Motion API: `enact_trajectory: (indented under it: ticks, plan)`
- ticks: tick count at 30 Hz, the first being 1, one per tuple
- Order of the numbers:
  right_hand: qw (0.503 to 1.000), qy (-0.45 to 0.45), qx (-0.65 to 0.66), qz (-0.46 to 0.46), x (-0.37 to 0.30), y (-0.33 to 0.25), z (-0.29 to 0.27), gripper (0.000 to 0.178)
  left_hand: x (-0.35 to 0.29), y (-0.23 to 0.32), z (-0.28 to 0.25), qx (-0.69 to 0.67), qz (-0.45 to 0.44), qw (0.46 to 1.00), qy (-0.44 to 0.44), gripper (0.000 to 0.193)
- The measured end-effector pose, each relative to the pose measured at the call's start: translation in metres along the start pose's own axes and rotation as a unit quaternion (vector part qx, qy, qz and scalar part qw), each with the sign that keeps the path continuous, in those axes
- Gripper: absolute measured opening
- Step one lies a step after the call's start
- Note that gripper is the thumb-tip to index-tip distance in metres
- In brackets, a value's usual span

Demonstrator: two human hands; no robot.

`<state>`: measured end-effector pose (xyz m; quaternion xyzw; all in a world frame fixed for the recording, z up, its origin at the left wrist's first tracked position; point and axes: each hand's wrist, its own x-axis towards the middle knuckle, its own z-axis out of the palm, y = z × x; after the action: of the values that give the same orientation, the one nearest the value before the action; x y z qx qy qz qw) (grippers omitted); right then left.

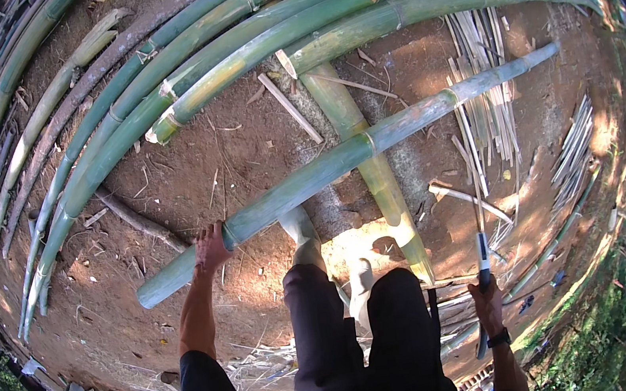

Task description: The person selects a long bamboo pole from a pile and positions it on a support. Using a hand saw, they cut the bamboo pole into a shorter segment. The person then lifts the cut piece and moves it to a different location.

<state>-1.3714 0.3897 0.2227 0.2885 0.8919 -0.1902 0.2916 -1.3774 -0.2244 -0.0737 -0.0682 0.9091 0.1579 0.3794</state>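
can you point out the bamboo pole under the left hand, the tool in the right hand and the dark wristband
Bamboo pole (334,163): head view, middle of its shaft
Tool (482,248): head view, upper handle
Dark wristband (498,339): head view, middle of the band

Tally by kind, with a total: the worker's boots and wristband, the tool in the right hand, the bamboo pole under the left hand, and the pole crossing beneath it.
Thick bamboo poles, one green, one yellow-green: 2
Long-bladed tool with black-and-white handle, in the right hand: 1
Pale boots: 2
Black wristband: 1
Total: 6
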Motion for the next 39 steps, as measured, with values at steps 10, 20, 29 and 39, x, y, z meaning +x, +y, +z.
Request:
enact_trajectory:
  ticks: [10, 20, 29, 39]
  plan:
    - [0.993, -0.063, -0.019, -0.096, 0.017, 0.016, 0.144, 0.046, 0.020, -0.020, 0.056, 0.010, 0.012, 0.999, 0.051, 0.085]
    - [0.983, -0.056, 0.079, -0.155, 0.036, 0.058, 0.205, 0.038, 0.032, 0.158, 0.091, 0.107, 0.046, 0.973, 0.200, 0.091]
    - [0.962, 0.011, 0.143, -0.232, 0.072, 0.068, 0.195, 0.045, 0.098, 0.204, 0.079, -0.027, 0.119, 0.992, 0.027, 0.096]
    - [0.931, 0.014, 0.256, -0.258, 0.068, 0.081, 0.251, 0.048, 0.117, 0.203, 0.073, 0.065, 0.121, 0.961, 0.240, 0.095]
